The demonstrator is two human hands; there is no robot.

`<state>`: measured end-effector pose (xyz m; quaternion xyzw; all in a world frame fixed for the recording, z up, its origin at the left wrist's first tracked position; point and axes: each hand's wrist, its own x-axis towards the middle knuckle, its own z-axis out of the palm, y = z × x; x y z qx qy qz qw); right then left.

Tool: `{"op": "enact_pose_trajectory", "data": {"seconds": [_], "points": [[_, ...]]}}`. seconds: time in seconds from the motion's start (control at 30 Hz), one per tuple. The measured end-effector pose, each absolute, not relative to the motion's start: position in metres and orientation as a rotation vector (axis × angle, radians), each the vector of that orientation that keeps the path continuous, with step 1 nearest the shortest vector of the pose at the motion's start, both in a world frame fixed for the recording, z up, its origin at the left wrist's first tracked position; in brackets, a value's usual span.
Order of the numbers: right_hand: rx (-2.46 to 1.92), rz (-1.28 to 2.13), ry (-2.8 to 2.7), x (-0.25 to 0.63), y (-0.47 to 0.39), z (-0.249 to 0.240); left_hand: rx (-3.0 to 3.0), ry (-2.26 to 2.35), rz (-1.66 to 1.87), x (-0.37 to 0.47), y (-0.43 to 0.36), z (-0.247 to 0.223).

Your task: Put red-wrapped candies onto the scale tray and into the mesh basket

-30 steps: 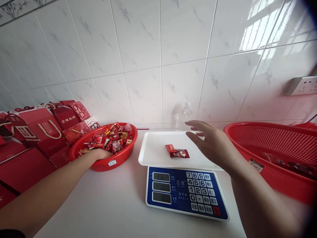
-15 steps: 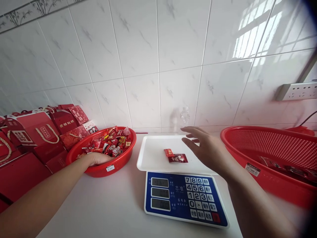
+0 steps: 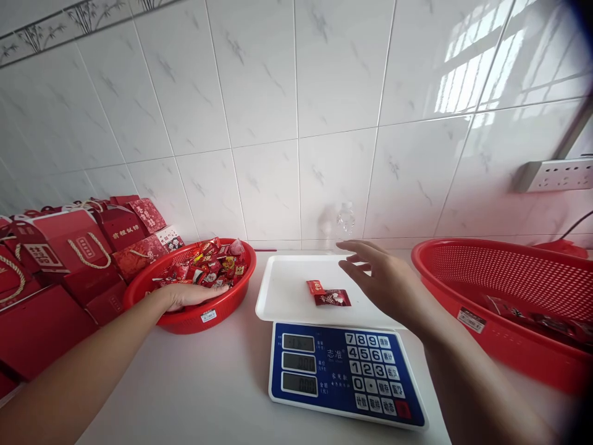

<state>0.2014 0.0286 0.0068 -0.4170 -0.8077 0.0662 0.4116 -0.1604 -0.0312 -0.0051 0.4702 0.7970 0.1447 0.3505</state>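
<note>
My left hand (image 3: 192, 295) reaches into the left red basket (image 3: 241, 285), among several wrapped candies (image 3: 213, 266). Its thumb lies stretched along the near side; the other fingers are mostly hidden, so I cannot tell whether they grip anything. Above the right part of the white scale tray (image 3: 282, 284) hovers my right hand (image 3: 380, 275), open and holding nothing, fingers pointing left. On the tray lie a small bright red packet (image 3: 315, 287) and a dark red candy packet (image 3: 333, 298), touching each other. The scale's blue keypad panel (image 3: 336, 377) faces me.
Red gift boxes (image 3: 83, 247) with rope handles are stacked at the left. Another red basket (image 3: 491, 334) with some wrapped packets stands at the right. Behind the tray is a clear bottle (image 3: 345, 219) by the tiled wall. A power strip (image 3: 556, 176) hangs at the right.
My left hand has risen slightly among the candies, so its thumb and more of its back show. The right hand stays almost in place over the tray.
</note>
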Motion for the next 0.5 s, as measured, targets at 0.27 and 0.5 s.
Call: {"op": "enact_pose_trajectory", "data": {"seconds": [0.27, 0.5], "points": [[-1.061, 0.14, -2.039, 0.2006, 0.0277, 0.0064, 1.086, 1.911, 0.344, -0.1571, -0.0311, -0.0053], [-1.051, 0.139, -2.039, 0.2012, 0.0269, 0.0066, 1.328, 1.858, 0.324, -0.1529, -0.0299, -0.0095]]}}
